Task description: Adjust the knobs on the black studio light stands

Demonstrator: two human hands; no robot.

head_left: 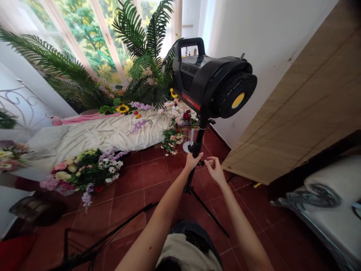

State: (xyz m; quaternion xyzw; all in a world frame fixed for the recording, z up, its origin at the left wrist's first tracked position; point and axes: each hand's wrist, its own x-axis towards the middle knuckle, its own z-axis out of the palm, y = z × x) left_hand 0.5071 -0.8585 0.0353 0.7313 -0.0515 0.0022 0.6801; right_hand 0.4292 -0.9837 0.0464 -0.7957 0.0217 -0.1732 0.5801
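A black studio light [194, 81] with a carry handle and a round yellow emitter sits on top of a black light stand [200, 134]. My left hand [192, 162] is wrapped round the stand's pole below the light, thumb pointing up along it. Just right of the pole, my right hand [215, 169] is raised with loosely bent fingers. Its fingertips are close to a small black knob [201, 163] on the stand; a narrow gap seems to lie between them. The stand's leg [211, 214] slants down to the tiled floor.
A bed with a cream blanket [118, 131] stands by the window, with flowers [81, 169] around it. Palm leaves [146, 49] rise behind the light. Another black stand [113, 229] lies low at left. A bamboo screen [282, 113] and carved seat [324, 195] are at right.
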